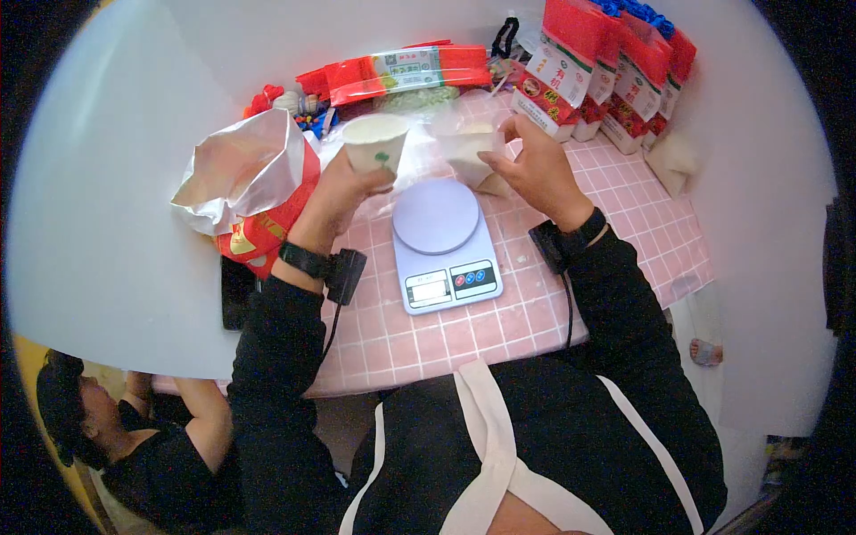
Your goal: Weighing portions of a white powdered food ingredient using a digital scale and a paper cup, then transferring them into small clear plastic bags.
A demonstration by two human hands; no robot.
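Note:
My left hand (pixel 354 184) grips a white paper cup (pixel 376 144) with a small green mark, tilted towards the right. My right hand (pixel 531 164) pinches the edge of a clear plastic bag (pixel 468 144) that has pale contents in its lower part. The bag stands just behind a kitchen scale (pixel 436 217) with a round platform and nothing on it. Left of my left hand is an open red and white sack (pixel 244 177), its silvery lining showing. What the cup contains is hard to make out.
Several red packed bags (pixel 558 73) with blue ties stand at the back right. A flat red package (pixel 408 70) lies along the back. A black phone (pixel 235 294) lies by my left forearm. Another person (pixel 154 461) is at the lower left.

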